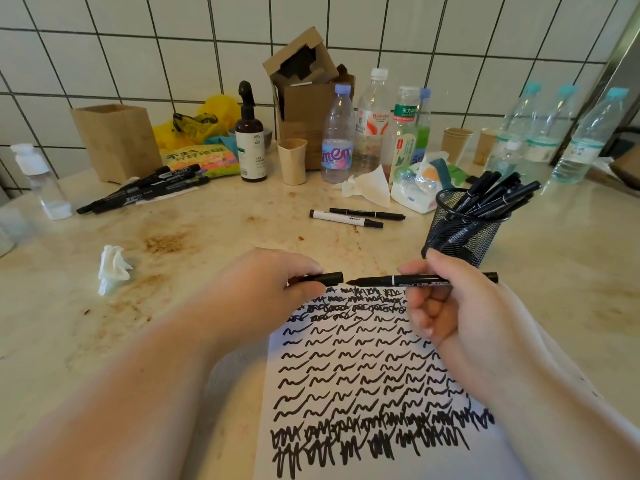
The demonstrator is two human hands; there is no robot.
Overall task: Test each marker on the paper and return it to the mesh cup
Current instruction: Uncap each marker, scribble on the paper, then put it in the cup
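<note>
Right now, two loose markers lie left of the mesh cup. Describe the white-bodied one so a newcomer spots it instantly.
Find the black mesh cup full of markers at right on the counter. Just left of it two markers lie side by side, near a crumpled tissue. The nearer one is the white marker: white barrel, black cap pointing right; the black marker behind is slimmer.

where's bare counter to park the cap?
Bare, stained counter between the crumpled tissue and the paper, up to the two loose markers; also right of the mesh cup. Crowded along the wall: bottles, boxes, marker pile.
</note>
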